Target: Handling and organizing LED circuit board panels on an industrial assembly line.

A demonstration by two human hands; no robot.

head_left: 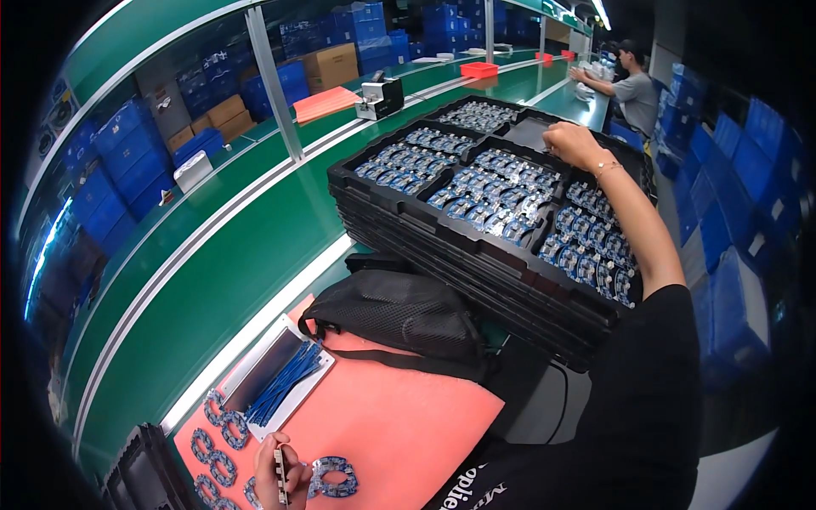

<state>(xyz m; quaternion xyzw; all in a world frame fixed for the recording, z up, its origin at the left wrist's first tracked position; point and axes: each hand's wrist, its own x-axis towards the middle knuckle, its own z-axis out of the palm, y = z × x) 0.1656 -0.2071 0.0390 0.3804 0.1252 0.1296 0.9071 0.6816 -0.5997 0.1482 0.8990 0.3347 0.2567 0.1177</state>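
My left hand (270, 486) is closed around a narrow circuit board (280, 472), seen almost edge-on, above the pink foam mat (399, 425). Beside it on the mat lies a ring-shaped pair of blue curved circuit boards (335, 478); several similar pairs (223, 467) lie farther left. My right arm stretches out over a stack of black trays (476, 263). At the far part of the top tray, my right hand (578, 146) has its fingers drawn together; what they hold, if anything, is hidden. Rows of curved circuit boards (493, 191) fill most of the tray's compartments.
A white-edged box (327, 361) of blue wires (285, 382) stands on the mat, next to a black bag (399, 310). The green conveyor (195, 280) runs past on the left, with a red bin (479, 70) farther along. A co-worker (633, 89) sits at the far right.
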